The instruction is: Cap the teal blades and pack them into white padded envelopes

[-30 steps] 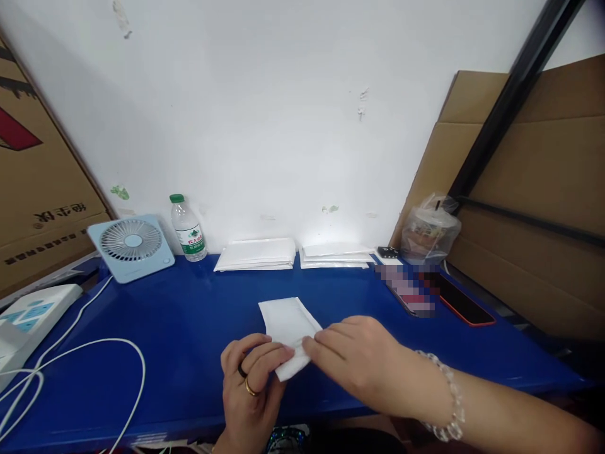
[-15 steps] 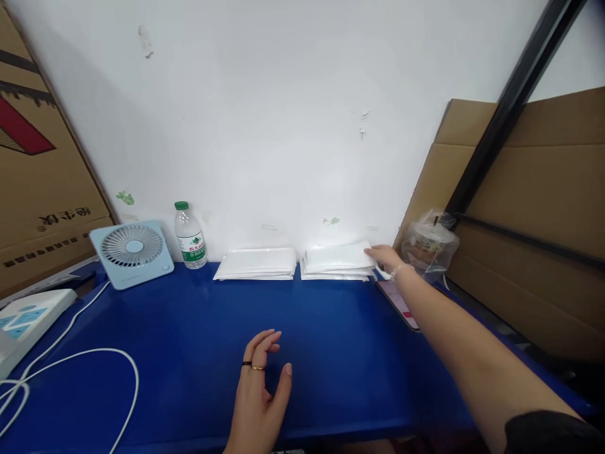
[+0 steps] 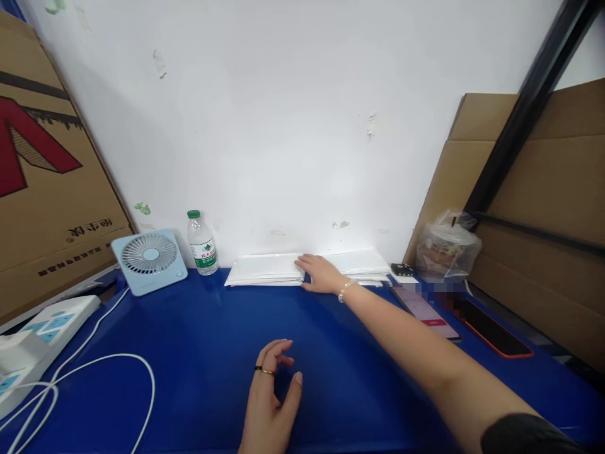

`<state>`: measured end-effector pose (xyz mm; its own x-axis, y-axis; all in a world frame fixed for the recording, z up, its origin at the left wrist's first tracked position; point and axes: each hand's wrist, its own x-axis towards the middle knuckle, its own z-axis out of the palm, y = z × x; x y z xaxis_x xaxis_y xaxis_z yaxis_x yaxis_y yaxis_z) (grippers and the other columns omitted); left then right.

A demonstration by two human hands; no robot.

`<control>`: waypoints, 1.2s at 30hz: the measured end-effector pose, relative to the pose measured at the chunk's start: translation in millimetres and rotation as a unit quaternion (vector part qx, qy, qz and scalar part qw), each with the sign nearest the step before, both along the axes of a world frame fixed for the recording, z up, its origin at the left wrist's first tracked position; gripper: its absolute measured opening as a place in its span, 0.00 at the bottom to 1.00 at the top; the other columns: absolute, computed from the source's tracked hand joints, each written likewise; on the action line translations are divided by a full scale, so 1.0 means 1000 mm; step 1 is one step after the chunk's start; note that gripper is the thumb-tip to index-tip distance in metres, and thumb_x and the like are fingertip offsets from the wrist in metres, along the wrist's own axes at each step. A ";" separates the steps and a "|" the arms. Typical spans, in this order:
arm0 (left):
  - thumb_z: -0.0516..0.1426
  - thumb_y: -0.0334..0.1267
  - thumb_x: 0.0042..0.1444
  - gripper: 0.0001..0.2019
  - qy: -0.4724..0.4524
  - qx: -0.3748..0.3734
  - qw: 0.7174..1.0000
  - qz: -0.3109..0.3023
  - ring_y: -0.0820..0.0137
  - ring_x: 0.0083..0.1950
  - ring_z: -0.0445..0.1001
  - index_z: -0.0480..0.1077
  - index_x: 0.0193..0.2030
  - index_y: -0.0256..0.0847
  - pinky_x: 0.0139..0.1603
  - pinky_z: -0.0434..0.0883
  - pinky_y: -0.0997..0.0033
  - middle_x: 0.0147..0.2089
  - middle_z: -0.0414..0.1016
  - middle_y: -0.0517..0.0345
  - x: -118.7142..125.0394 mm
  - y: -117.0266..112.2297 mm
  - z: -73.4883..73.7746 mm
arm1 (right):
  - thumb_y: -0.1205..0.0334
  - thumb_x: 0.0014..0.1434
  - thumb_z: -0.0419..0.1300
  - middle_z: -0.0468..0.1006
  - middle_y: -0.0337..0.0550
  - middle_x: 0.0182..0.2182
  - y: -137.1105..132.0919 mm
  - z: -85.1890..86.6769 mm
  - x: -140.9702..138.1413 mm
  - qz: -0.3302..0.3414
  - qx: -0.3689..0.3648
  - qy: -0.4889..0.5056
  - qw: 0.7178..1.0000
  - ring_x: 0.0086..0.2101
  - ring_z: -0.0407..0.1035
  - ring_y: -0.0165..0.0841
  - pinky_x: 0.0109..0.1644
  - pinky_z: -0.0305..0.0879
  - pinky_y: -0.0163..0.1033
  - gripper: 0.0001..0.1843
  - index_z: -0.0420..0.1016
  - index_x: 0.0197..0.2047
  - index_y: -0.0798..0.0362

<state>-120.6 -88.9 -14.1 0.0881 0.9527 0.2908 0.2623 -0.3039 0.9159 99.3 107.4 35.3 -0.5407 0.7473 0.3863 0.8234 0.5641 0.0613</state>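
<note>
Two low stacks of flat white packets stand against the wall: the left stack [image 3: 262, 268] and the right stack [image 3: 362, 261]. My right hand [image 3: 322, 275] is at the right end of the left stack. Its fingertips rest on the top packet, while the thumb is apart near the front edge. Part of the gap between the stacks is hidden by that hand. Nearer to me, my left hand [image 3: 273, 397] hovers over or rests on the blue table [image 3: 203, 372], fingers loosely bent, thumb apart, holding nothing.
Left of the stacks are a water bottle [image 3: 203, 246], a light blue fan [image 3: 150, 261], a power strip [image 3: 57, 328] and a looping white cable [image 3: 146, 372]. On the right lie two phones, one pink-screened [image 3: 425, 312], one red-edged [image 3: 496, 331], and a bagged cup [image 3: 447, 249].
My right hand has moved left from the right stack's far end to the left stack's right end. My left hand keeps its pose. The view has shifted slightly.
</note>
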 end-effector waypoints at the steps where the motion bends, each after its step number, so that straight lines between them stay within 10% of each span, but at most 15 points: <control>1: 0.57 0.43 0.53 0.19 -0.012 -0.014 1.000 -0.003 0.63 0.46 0.72 0.67 0.53 0.46 0.46 0.70 0.62 0.54 0.67 0.49 -0.002 0.002 -0.002 | 0.59 0.54 0.59 0.70 0.54 0.53 0.001 -0.001 -0.010 -0.011 0.005 -0.026 1.000 0.55 0.60 0.42 0.58 0.54 0.45 0.24 0.68 0.54 0.58; 6: 0.60 0.42 0.50 0.25 -0.230 -0.178 0.956 -0.024 0.64 0.51 0.71 0.63 0.56 0.44 0.51 0.68 0.65 0.56 0.67 0.48 -0.003 0.018 0.003 | 0.67 0.59 0.50 0.77 0.51 0.33 -0.006 0.002 -0.025 -0.075 0.019 -0.059 0.995 0.37 0.71 0.37 0.43 0.60 0.39 0.11 0.74 0.34 0.59; 12: 0.59 0.50 0.51 0.35 -0.507 -0.434 0.743 -0.061 0.59 0.57 0.68 0.52 0.61 0.36 0.50 0.70 0.63 0.57 0.64 0.38 0.013 0.069 0.037 | 0.66 0.63 0.44 0.76 0.46 0.34 -0.073 0.002 -0.017 -0.047 0.077 0.067 0.994 0.33 0.71 0.33 0.33 0.60 0.34 0.14 0.71 0.40 0.55; 20: 0.60 0.48 0.50 0.16 -0.589 -0.374 0.716 -0.002 0.66 0.34 0.75 0.67 0.37 0.36 0.38 0.73 0.66 0.33 0.72 0.54 0.057 0.104 0.032 | 0.67 0.62 0.49 0.78 0.48 0.42 -0.159 -0.022 0.033 0.206 0.007 0.049 0.977 0.39 0.74 0.35 0.38 0.68 0.38 0.13 0.70 0.46 0.53; 23: 0.60 0.39 0.50 0.09 -0.614 -0.281 0.737 0.033 0.71 0.32 0.74 0.68 0.34 0.36 0.35 0.72 0.72 0.32 0.72 0.56 0.065 0.110 0.035 | 0.63 0.61 0.52 0.75 0.49 0.48 -0.158 -0.029 0.045 0.151 -0.074 0.093 0.981 0.44 0.72 0.38 0.45 0.69 0.43 0.17 0.67 0.53 0.51; 29: 0.63 0.37 0.48 0.14 -0.589 -0.103 0.802 0.002 0.69 0.41 0.75 0.71 0.41 0.36 0.47 0.70 0.69 0.39 0.75 0.54 0.070 0.108 0.054 | 0.43 0.41 0.67 0.46 0.57 0.66 -0.135 -0.049 0.056 -0.031 -0.242 0.242 0.939 0.63 0.46 0.49 0.63 0.50 0.55 0.62 0.37 0.69 0.52; 36: 0.63 0.38 0.47 0.17 -0.531 -0.021 0.847 -0.018 0.66 0.49 0.73 0.72 0.45 0.39 0.53 0.67 0.67 0.45 0.75 0.53 0.076 0.095 0.070 | 0.37 0.38 0.67 0.50 0.55 0.66 -0.116 -0.058 0.052 -0.038 -0.236 0.206 0.949 0.64 0.44 0.50 0.65 0.46 0.56 0.62 0.44 0.69 0.52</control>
<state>-45.0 6.4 56.1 -0.1724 0.9665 0.1900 -0.7248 -0.2551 0.6400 151.1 -8.4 -22.3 -0.3539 0.9205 0.1659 0.7624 0.3866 -0.5189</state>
